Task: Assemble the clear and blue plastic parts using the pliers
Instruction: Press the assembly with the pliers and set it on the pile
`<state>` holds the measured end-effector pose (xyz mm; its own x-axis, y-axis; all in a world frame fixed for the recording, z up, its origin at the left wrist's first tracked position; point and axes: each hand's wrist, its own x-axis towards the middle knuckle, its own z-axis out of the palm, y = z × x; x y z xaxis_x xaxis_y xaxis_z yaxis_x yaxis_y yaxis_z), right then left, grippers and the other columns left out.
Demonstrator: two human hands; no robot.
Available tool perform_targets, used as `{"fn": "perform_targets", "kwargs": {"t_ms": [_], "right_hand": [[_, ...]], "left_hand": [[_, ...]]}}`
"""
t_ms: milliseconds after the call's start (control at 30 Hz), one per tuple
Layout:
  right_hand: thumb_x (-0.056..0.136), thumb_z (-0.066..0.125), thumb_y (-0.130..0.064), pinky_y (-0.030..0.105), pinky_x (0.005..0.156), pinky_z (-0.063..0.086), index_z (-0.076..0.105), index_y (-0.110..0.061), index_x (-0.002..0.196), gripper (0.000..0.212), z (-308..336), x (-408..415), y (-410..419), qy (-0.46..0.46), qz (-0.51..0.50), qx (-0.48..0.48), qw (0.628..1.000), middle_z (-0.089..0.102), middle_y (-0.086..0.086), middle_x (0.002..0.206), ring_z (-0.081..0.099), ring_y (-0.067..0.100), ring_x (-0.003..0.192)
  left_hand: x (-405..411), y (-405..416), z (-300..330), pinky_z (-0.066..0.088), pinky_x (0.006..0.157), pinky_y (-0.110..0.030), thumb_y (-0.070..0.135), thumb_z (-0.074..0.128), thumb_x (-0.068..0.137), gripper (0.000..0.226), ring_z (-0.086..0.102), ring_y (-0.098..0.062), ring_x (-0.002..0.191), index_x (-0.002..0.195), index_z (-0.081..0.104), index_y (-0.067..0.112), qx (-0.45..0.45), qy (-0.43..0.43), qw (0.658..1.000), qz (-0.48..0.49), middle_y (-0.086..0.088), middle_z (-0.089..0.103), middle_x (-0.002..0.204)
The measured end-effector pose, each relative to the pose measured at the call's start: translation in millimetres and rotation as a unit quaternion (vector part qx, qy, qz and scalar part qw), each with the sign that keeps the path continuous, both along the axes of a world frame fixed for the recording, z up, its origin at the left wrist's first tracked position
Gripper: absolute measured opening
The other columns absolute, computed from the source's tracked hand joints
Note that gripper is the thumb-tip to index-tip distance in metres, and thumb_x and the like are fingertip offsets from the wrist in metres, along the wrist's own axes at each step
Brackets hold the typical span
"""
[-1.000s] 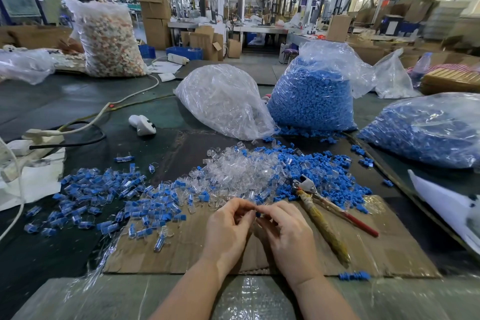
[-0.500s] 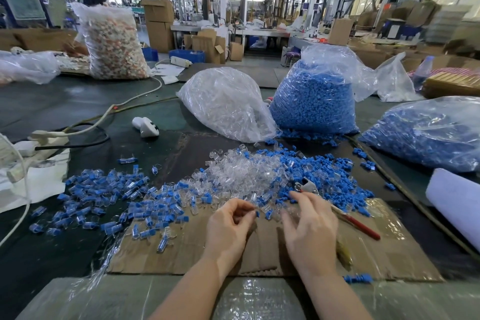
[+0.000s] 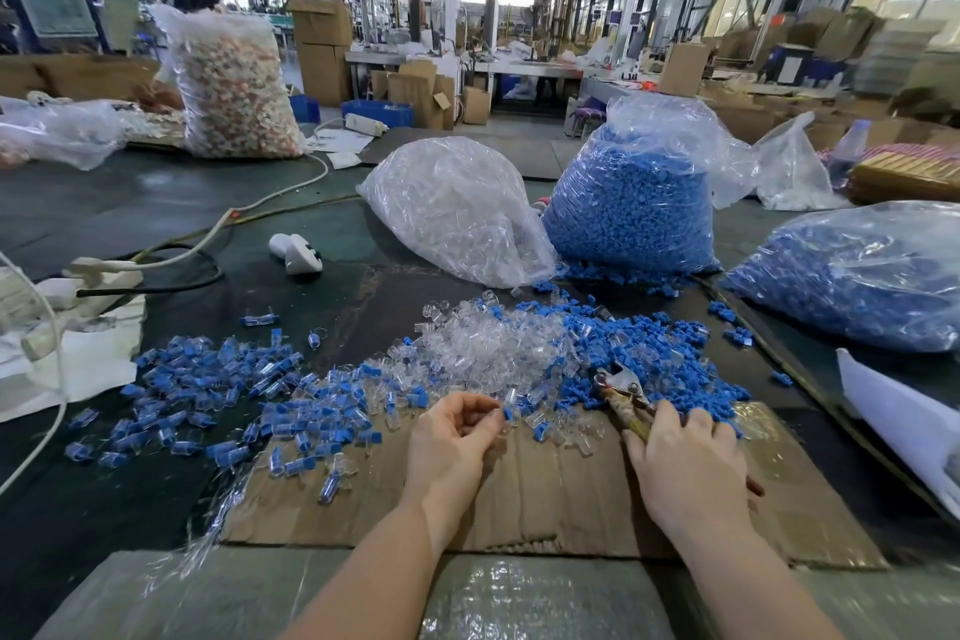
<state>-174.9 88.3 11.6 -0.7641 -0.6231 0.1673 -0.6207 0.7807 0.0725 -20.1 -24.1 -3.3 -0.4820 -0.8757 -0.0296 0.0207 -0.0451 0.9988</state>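
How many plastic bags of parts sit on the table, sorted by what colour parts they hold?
Blue parts: 2, one and another
Clear parts: 1
Mixed pale and orange parts: 1
Total: 4

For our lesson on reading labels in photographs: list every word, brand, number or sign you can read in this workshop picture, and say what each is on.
None can be read.
Cardboard boxes: no print legible.
Board on the far left wall: too blurred to read.
Pliers, bag of blue parts and bag of clear parts: no lettering visible.
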Motion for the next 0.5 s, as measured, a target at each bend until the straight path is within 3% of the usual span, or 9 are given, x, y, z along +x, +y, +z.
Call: {"fn": "perform_targets", "kwargs": {"t_ms": [133, 300, 400, 500], "right_hand": [[0.094, 0.025, -0.056, 0.023, 0.083, 0.044, 0.047, -0.021, 0.108, 0.043, 16, 11, 1, 0.000, 0.079, -0.024, 0.997, 0.055, -0.002, 0.106, 0.052, 0.014, 0.094], [0.097, 0.031, -0.049, 0.026, 0.072, 0.044, 0.051, -0.020, 0.090, 0.035, 32, 37, -6, -0.259, 0.188, -0.104, 0.942, 0.052, -0.007, 0.086, 0.051, 0.009, 0.077], [0.098, 0.036, -0.045, 0.025, 0.057, 0.034, 0.043, -0.020, 0.070, 0.038, 41, 48, -6, -0.358, 0.195, -0.125, 0.905, 0.045, -0.007, 0.067, 0.043, 0.007, 0.060], [0.098, 0.041, -0.039, 0.017, 0.045, 0.028, 0.041, -0.018, 0.064, 0.040, 48, 52, -4, -0.430, 0.196, -0.122, 0.873, 0.038, -0.009, 0.055, 0.034, 0.002, 0.042]], "left_hand": [[-1, -3, -1, 0.044, 0.050, -0.023, 0.003, 0.059, 0.087, 0.008, 0.056, -0.012, 0.056, 0.091, 0.064, 0.008, 0.059, 0.030, 0.998, 0.003, -0.004, 0.064, 0.066], [-3, -7, -1, 0.043, 0.051, -0.024, 0.004, 0.061, 0.086, 0.006, 0.055, -0.014, 0.058, 0.091, 0.065, 0.008, 0.102, 0.044, 0.994, 0.022, -0.006, 0.063, 0.069], [-3, -9, 0, 0.041, 0.049, -0.024, 0.004, 0.060, 0.087, 0.007, 0.054, -0.012, 0.055, 0.093, 0.064, 0.006, 0.113, 0.047, 0.992, 0.022, -0.005, 0.061, 0.068], [-3, -9, 1, 0.040, 0.049, -0.024, 0.003, 0.059, 0.088, 0.007, 0.053, -0.012, 0.053, 0.092, 0.064, 0.006, 0.115, 0.048, 0.992, 0.027, -0.005, 0.061, 0.067]]}}
